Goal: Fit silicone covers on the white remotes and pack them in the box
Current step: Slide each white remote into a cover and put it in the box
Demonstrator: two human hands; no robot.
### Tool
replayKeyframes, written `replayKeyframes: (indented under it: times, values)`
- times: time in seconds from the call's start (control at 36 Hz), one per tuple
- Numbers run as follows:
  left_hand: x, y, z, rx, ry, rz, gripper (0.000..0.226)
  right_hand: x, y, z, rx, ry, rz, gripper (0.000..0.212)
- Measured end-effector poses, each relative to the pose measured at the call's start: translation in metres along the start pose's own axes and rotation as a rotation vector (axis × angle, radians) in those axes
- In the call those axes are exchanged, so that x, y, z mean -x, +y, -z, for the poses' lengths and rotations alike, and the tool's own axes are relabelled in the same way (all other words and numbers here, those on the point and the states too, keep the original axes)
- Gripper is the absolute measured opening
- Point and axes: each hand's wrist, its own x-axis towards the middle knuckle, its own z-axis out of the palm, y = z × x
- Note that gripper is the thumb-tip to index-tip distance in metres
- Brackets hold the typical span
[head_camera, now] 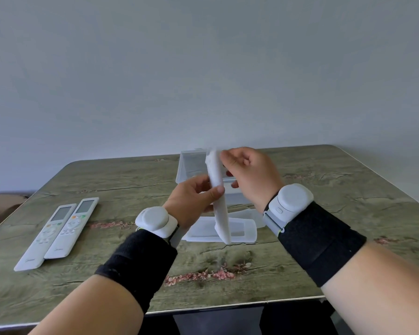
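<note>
- Two white remotes [68, 234] lie flat, side by side and touching, screens up, at the left of a green wood-grain surface [348, 189].
- The left hand [191, 201] grips a third one, the held remote [220, 210], around its middle, with the thumb laid across it. A round white unit [154, 220] sits at that wrist above a black wristband.
- The held remote stands nearly upright in the centre, edge-on to the camera and raised above the surface. Its top end is blurred, so I cannot tell whether a cover is on it.
- A translucent silicone cover [242, 229] lies flat on the surface behind the remote's lower end.
- A clear plastic box [190, 165] stands farther back, partly hidden by the hands.
- The right hand [250, 172], fingers curled, pinches the held remote's top end.
</note>
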Motion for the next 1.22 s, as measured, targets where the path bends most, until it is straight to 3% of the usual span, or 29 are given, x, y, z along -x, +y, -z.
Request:
replayKeyframes:
  times: [0.06,0.17,0.28,0.36,0.53,0.61,0.75,0.86,1.0,1.22]
  values:
    - [-0.003,0.001,0.003,0.084,-0.003,0.011,0.018,-0.002,0.007,0.003,0.077,-0.063,-0.036,0.031]
    - [-0.006,0.013,0.007,0.212,0.006,-0.014,0.043,0.001,0.016,0.007,0.167,-0.269,-0.11,0.052]
    - [-0.018,0.023,0.014,0.261,0.016,-0.033,0.033,-0.003,0.02,0.005,0.211,-0.378,-0.116,0.058]
    - [-0.029,0.027,0.018,0.233,0.022,-0.035,0.036,-0.011,0.021,0.003,0.171,-0.39,-0.115,0.056]
    - [-0.054,0.033,0.029,-0.021,0.044,-0.081,0.064,-0.041,0.023,0.001,0.238,-0.36,-0.082,0.069]
    - [-0.067,0.033,0.033,-0.061,0.123,-0.084,0.072,-0.057,0.023,0.001,0.231,-0.322,-0.075,0.066]
    - [-0.098,0.018,0.055,-0.104,0.345,-0.083,0.033,-0.088,0.026,0.002,0.218,-0.264,-0.041,0.047]
    - [-0.115,0.003,0.069,-0.165,0.46,-0.056,0.045,-0.112,0.035,0.003,0.302,-0.258,-0.055,0.046]
    - [-0.128,-0.013,0.078,-0.27,0.535,-0.027,0.029,-0.136,0.052,0.002,0.536,-0.361,-0.082,0.042]
    - [-0.149,-0.031,0.089,-0.36,0.528,0.087,0.043,-0.158,0.081,-0.018,1.015,-0.563,-0.086,0.018]
